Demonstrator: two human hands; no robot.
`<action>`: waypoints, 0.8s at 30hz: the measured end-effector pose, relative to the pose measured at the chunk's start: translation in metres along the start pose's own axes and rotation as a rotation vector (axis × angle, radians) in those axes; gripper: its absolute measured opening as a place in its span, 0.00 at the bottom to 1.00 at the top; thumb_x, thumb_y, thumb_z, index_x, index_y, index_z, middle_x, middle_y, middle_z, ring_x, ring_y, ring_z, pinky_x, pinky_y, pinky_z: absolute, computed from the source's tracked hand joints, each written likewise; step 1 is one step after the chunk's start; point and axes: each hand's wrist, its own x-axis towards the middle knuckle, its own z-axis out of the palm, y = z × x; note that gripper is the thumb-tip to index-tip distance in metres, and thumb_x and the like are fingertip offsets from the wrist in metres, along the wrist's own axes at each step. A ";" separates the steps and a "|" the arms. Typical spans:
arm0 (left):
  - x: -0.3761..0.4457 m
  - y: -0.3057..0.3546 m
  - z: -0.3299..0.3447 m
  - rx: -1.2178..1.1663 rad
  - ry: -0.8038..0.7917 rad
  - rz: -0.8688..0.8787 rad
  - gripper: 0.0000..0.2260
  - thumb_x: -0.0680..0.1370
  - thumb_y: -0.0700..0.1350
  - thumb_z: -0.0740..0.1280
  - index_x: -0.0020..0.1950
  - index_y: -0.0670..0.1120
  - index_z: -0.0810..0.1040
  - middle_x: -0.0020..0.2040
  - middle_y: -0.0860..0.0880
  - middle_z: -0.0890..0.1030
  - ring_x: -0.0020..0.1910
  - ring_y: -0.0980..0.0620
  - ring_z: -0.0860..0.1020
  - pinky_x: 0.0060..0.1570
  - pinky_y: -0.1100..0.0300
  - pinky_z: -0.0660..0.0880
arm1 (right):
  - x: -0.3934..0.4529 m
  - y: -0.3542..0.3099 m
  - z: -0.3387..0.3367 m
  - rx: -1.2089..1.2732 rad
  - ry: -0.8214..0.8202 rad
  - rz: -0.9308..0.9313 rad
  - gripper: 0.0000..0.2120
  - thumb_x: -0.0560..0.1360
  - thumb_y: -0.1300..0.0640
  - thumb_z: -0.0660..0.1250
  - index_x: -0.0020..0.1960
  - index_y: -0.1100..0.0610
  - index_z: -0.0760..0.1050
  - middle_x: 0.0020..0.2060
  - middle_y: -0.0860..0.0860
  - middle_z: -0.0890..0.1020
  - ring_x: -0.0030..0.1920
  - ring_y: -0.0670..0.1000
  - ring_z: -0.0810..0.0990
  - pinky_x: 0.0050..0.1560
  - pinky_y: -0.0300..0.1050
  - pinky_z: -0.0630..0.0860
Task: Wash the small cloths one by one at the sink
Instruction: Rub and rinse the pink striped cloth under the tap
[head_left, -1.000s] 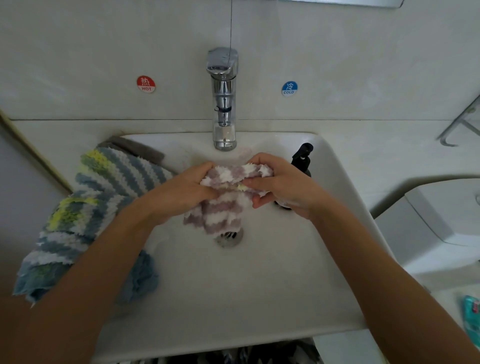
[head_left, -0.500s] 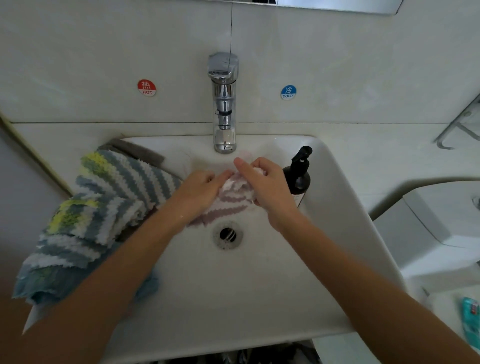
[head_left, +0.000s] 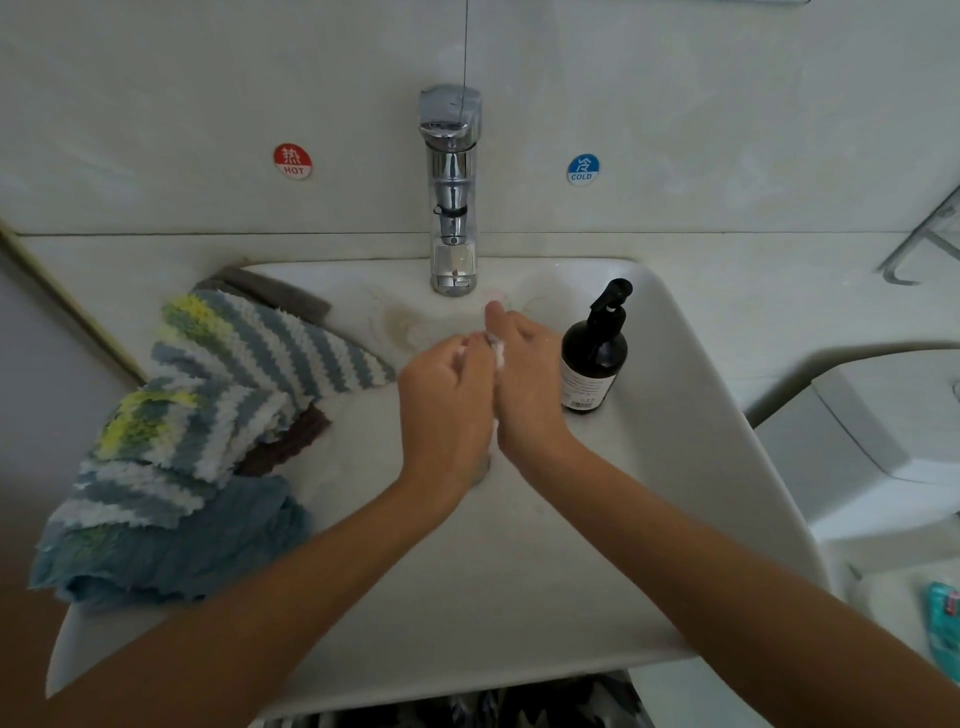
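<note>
- Left hand and right hand are pressed together over the middle of the sink, below the faucet.
- Both hands are curled around the small cloth; only a white sliver shows between the fingers, the rest is hidden.
- Left edge: a pile of cloths is draped over the sink rim. The top striped ones are blue-grey, white and yellow, a brown one lies beneath, and a blue one hangs lowest. The pile is near the left forearm without touching it.
- Right side: a dark pump bottle stands upright inside the basin, just beside the right hand. Its label text is too small to read.
- Open room: bare basin surface extends in front of the hands toward the near rim, between the two forearms.
- Wall markings: a red round sticker reads "HOT" with a Chinese character above; a blue round sticker reads "COLD" likewise. They sit left and right of the faucet.
- A teal package lies at the far right edge; its print is unreadable.
</note>
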 end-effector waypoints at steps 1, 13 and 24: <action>0.009 -0.003 0.000 0.017 0.024 -0.029 0.18 0.81 0.42 0.60 0.30 0.46 0.69 0.26 0.51 0.69 0.25 0.57 0.67 0.28 0.64 0.66 | -0.005 0.002 0.002 -0.040 -0.015 -0.020 0.18 0.81 0.57 0.60 0.34 0.63 0.69 0.28 0.59 0.71 0.32 0.52 0.70 0.34 0.47 0.67; 0.029 -0.011 -0.006 -0.018 0.023 -0.108 0.20 0.82 0.41 0.59 0.29 0.47 0.68 0.25 0.50 0.70 0.24 0.59 0.67 0.28 0.62 0.66 | -0.023 -0.003 0.009 -0.129 -0.066 -0.023 0.18 0.82 0.53 0.58 0.36 0.54 0.74 0.33 0.51 0.81 0.41 0.56 0.81 0.47 0.56 0.78; 0.024 -0.011 -0.008 -0.061 0.011 -0.092 0.21 0.83 0.43 0.59 0.29 0.47 0.69 0.26 0.51 0.70 0.27 0.55 0.70 0.31 0.59 0.68 | -0.030 -0.004 0.007 -0.174 -0.080 -0.069 0.19 0.83 0.54 0.58 0.35 0.54 0.74 0.29 0.46 0.76 0.34 0.47 0.76 0.37 0.45 0.73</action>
